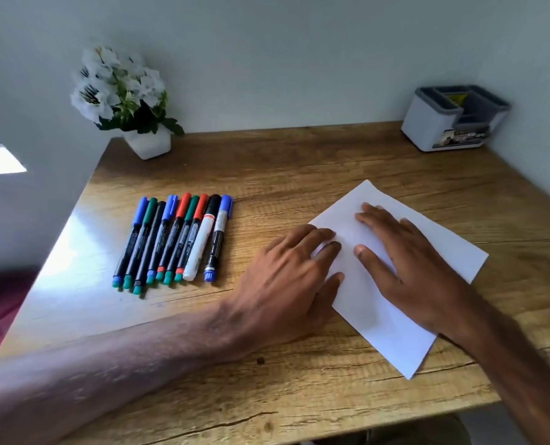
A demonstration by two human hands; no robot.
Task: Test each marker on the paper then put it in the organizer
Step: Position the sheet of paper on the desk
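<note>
A blank white sheet of paper (453,239) lies angled on the wooden desk, right of centre. My left hand (286,277) rests flat on the sheet's left edge with straight fingers. My right hand (408,261) lies flat on the middle of the sheet. Several capped markers (174,239) lie side by side in a row to the left of the paper, with blue, green, red and black caps. A grey and white desk organizer (427,123) stands at the far right corner, its compartments open at the top. Neither hand holds a marker.
A white pot of white artificial flowers (148,142) stands at the desk's far left corner. The wooden desk (299,162) meets walls at the back and right. Its left and near edges drop off; a red surface (1,309) lies below on the left.
</note>
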